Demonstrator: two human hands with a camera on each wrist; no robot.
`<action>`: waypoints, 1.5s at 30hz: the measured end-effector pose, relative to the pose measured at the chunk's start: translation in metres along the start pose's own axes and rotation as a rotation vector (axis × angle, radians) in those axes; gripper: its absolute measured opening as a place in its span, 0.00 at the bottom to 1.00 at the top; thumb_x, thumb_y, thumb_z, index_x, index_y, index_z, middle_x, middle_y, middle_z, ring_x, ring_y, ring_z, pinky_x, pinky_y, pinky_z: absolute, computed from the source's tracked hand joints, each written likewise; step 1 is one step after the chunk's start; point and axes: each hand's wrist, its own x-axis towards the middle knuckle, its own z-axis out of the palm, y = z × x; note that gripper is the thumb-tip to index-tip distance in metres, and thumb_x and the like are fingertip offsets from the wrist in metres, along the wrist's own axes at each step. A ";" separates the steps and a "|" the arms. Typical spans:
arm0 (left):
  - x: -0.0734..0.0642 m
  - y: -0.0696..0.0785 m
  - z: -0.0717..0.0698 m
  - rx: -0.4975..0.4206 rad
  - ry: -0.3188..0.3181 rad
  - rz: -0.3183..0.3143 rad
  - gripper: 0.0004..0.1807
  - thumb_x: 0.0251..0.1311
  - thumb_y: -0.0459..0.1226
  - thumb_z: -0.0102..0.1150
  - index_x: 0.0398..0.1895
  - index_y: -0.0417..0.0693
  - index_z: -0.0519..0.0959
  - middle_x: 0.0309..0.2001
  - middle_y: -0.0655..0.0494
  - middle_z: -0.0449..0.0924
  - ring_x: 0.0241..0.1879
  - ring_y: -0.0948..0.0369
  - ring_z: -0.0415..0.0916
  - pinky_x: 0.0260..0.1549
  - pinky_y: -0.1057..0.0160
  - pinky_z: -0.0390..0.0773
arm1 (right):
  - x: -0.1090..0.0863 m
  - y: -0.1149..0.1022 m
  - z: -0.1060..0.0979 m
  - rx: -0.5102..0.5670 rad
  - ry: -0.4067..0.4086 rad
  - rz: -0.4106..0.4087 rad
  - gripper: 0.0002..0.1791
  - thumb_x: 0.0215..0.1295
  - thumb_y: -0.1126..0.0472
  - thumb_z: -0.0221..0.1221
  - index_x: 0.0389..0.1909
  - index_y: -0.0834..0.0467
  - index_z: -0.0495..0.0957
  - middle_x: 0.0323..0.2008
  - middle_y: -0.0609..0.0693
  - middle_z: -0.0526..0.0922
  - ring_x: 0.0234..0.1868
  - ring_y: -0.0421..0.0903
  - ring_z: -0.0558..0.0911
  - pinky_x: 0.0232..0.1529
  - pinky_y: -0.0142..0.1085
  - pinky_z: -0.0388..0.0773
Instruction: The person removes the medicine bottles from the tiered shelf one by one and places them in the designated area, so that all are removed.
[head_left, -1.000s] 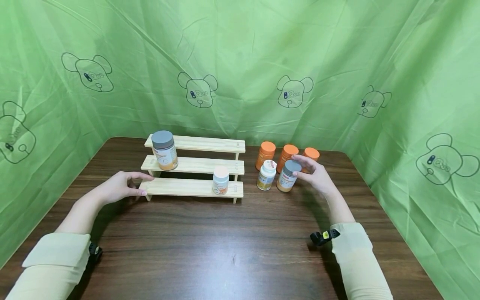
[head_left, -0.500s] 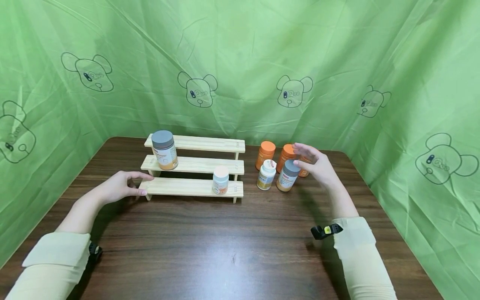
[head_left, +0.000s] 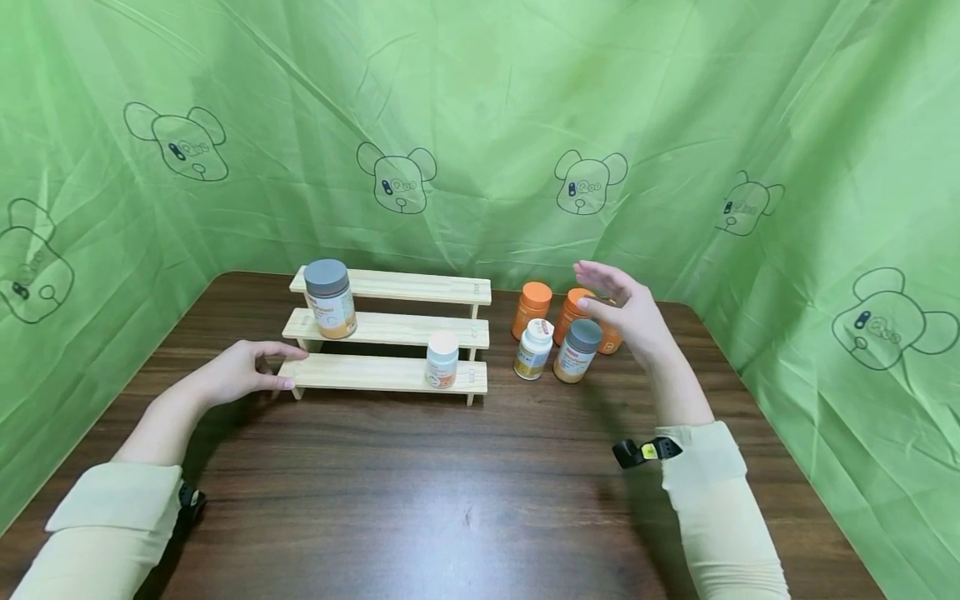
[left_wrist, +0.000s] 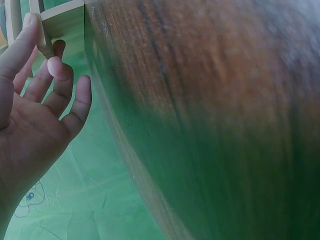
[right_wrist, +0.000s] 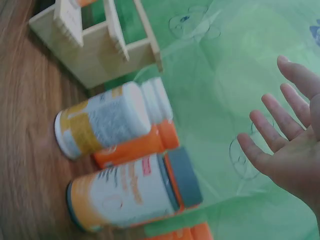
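Observation:
My left hand (head_left: 238,372) pinches the left end of the lowest board of a three-step wooden shelf rack (head_left: 375,372), thumb in front and fingers behind. In the left wrist view, the thumb and a fingertip meet that board's end. A grey-lidded jar (head_left: 330,304) stands on the middle step at the left. Near the right end of the lowest step is a small white bottle (head_left: 442,362). My right hand (head_left: 633,312) hovers empty with spread fingers above another grey-lidded jar (head_left: 577,354). Beside that jar stands a white bottle with a yellow label (right_wrist: 102,120).
Behind the right-hand jars stand orange-lidded bottles: one at the left (head_left: 532,310), one in the middle, and one partly hidden by my right hand. A green cloth (head_left: 480,125) with mouse-head outlines encloses the dark wooden table (head_left: 450,492) at back and sides.
My right hand has come off the grey-lidded jar on the table and risen up and away, fingers spread. The jar stays standing there. My left hand keeps its place on the rack.

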 end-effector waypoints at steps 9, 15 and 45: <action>0.000 0.002 -0.001 -0.001 -0.005 0.001 0.28 0.50 0.48 0.68 0.56 0.50 0.77 0.19 0.58 0.72 0.19 0.66 0.64 0.21 0.64 0.67 | 0.012 -0.004 0.013 0.059 -0.002 -0.078 0.31 0.59 0.67 0.63 0.64 0.55 0.68 0.63 0.51 0.72 0.64 0.48 0.69 0.54 0.32 0.72; -0.001 0.003 -0.002 -0.010 -0.012 0.002 0.28 0.51 0.47 0.68 0.56 0.50 0.77 0.19 0.57 0.73 0.19 0.66 0.65 0.21 0.65 0.67 | 0.013 -0.024 0.032 0.086 -0.009 -0.076 0.31 0.59 0.66 0.64 0.64 0.54 0.68 0.63 0.48 0.72 0.65 0.46 0.68 0.62 0.43 0.65; -0.001 0.004 -0.002 -0.025 -0.016 -0.016 0.28 0.51 0.47 0.68 0.56 0.50 0.76 0.23 0.54 0.79 0.21 0.66 0.69 0.23 0.65 0.68 | 0.030 -0.060 0.139 0.209 -0.064 -0.212 0.28 0.57 0.67 0.64 0.60 0.53 0.72 0.59 0.47 0.75 0.61 0.48 0.71 0.60 0.44 0.68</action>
